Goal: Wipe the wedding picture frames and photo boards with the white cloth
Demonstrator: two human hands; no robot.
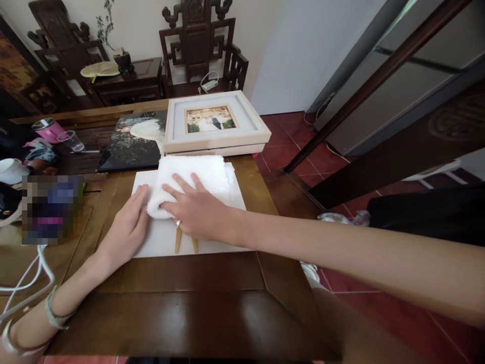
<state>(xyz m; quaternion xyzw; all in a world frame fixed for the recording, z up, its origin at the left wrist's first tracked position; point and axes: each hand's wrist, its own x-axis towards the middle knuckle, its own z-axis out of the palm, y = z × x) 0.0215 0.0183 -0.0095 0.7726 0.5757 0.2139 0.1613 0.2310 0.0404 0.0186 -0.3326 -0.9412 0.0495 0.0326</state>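
A folded white towel [197,169] lies on a pale flat board [161,240] near the table's right end. My right hand [197,207] rests on the towel with its fingers spread, a ring on one finger. At the board's left edge, my left hand [131,222] stands on its side with fingers stretched out and close together, beside the towel's left edge. Two light wooden sticks [178,241] poke out from under my right hand onto the board; their other ends are hidden.
Behind the towel, a pale wooden picture frame [220,139] lies on another. Left of it is a dark photo panel [132,146]. A pink tumbler [48,130], a clear plastic cup [71,141], a white mug [13,171] and white cables [41,268] are farther left on the table [182,313].
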